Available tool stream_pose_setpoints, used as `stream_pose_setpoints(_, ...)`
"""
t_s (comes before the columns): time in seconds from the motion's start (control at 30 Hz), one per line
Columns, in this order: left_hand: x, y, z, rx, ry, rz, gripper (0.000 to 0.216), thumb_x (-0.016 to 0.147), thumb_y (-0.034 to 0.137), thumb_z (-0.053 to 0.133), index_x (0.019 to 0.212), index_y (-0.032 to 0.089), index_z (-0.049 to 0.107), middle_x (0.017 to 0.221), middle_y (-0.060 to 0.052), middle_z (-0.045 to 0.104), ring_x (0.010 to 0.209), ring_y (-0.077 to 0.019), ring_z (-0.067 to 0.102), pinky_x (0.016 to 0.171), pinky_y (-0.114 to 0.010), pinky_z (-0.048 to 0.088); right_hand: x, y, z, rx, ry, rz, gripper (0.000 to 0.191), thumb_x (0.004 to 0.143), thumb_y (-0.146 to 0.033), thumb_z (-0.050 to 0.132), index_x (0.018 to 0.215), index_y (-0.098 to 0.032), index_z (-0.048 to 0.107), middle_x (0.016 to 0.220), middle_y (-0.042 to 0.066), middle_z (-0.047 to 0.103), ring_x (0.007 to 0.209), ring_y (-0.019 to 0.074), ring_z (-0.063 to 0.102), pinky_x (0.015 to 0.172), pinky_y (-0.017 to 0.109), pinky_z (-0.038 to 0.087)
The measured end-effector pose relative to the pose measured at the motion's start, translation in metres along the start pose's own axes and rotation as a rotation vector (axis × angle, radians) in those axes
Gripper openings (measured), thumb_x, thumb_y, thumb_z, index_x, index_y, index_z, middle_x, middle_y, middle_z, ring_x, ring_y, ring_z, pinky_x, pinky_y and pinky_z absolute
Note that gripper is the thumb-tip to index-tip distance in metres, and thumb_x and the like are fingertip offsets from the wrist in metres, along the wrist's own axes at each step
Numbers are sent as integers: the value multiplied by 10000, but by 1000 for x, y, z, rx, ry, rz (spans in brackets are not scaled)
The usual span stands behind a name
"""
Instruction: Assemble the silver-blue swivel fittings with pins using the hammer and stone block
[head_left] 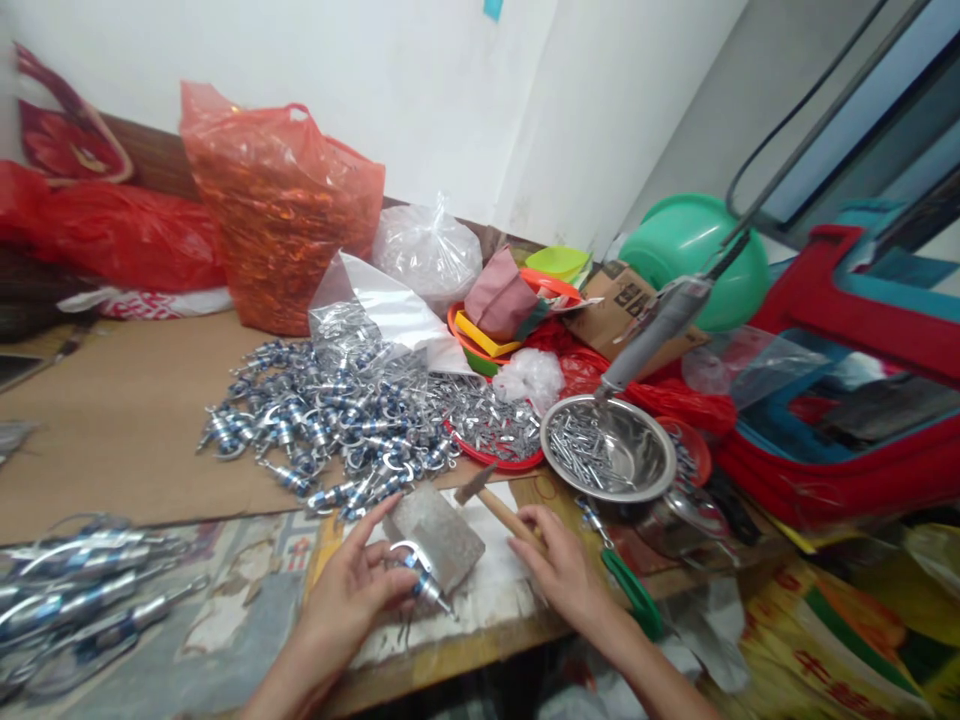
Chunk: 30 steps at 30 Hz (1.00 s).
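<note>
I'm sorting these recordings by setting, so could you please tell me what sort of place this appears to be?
Probably a small hand-assembly workshop: there is a heap of similar metal parts, a metal bowl of slender metal pieces, and a hammer in the right hand.

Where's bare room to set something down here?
The cardboard left of the metal-part pile and in front of the red bag is bare. It's crowded around the grey block, between left hand and right hand, and near the steel bowl.
</note>
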<state>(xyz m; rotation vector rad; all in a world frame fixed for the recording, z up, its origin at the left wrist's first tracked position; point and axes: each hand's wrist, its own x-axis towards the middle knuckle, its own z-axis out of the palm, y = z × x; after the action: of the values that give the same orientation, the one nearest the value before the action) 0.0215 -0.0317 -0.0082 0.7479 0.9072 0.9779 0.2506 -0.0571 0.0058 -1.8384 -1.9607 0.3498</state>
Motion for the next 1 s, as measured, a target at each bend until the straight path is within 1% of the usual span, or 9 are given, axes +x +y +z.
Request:
stream_pose_setpoints(0.17, -1, 0, 0, 21, 34, 0, 852, 545, 213, 727, 1281, 217, 299, 651, 26, 593, 552, -141, 583, 514, -272, 497, -19, -41, -24, 58, -6, -271, 373, 858, -196, 396, 1223, -270, 425, 1005, 48, 601, 886, 168, 581, 770, 267, 466)
stream_pose_setpoints(0.3, -1, -1, 0, 27, 55, 11, 867, 532, 216, 736, 1281, 245, 300, 645, 28, 607, 551, -147, 591, 523, -280, 498, -35, -47, -19, -43, -15, -358, 494, 850, -119, 336, 1305, -312, 327, 939, 55, 611, 788, 179, 599, 698, 288, 492)
stream_pose_setpoints(0.4, 0, -2, 0, 20, 47, 31, 878, 530, 224, 740, 1286, 237, 294, 632, 25, 608, 539, -145, 589, 513, -274, 498, -40, -43, -12, -92, -53, -339, 534, 826, -84, 318, 1311, -305, 322, 871, 55, 615, 724, 185, 603, 618, 288, 499)
stream_pose_setpoints(0.57, -1, -2, 0, 23, 64, 40, 888, 517, 223, 751, 1283, 239, 300, 614, 31, 608, 530, -151, 594, 508, -287, 512, -42, -45, -12, -47, 89, -359, 563, 819, -67, 320, 1322, -317, 294, 960, 63, 608, 813, 181, 594, 681, 284, 488)
stream_pose_setpoints(0.67, -1, -2, 1, 22, 72, 52, 896, 514, 223, 754, 1285, 225, 297, 620, 25, 612, 531, -149, 595, 496, -275, 512, -43, -48, -12, -118, -26, -335, 555, 814, -69, 312, 1314, -310, 314, 862, 57, 617, 714, 174, 594, 613, 270, 487)
stream_pose_setpoints(0.8, -2, -2, 2, 24, 72, 48, 903, 519, 223, 752, 1290, 217, 284, 625, 23, 612, 517, -143, 591, 497, -281, 516, -43, -52, -10, -93, 23, -305, 521, 827, -82, 314, 1298, -303, 349, 922, 61, 609, 775, 178, 589, 669, 285, 481)
stream_pose_setpoints(0.9, -2, -2, 2, 34, 81, 45, 901, 523, 223, 746, 1292, 232, 276, 619, 25, 628, 509, -142, 591, 498, -279, 510, -35, -50, -7, -40, -46, -292, 495, 829, -98, 337, 1273, -313, 389, 865, 45, 619, 742, 175, 593, 647, 282, 483)
stream_pose_setpoints(0.93, -2, -1, 1, 42, 93, 43, 862, 522, 228, 744, 1271, 233, 318, 619, 22, 638, 519, -146, 596, 504, -275, 507, -29, -47, -5, 8, -63, -261, 472, 831, -115, 358, 1257, -309, 413, 864, 39, 622, 749, 172, 595, 657, 280, 485)
stream_pose_setpoints(1.0, -1, 1, 0, 92, 101, 28, 651, 516, 247, 741, 1121, 209, 506, 636, 0, 665, 565, -165, 615, 535, -278, 505, -15, -36, 0, 143, -19, -158, 420, 828, -156, 412, 1230, -269, 457, 946, 46, 625, 847, 173, 592, 743, 289, 476)
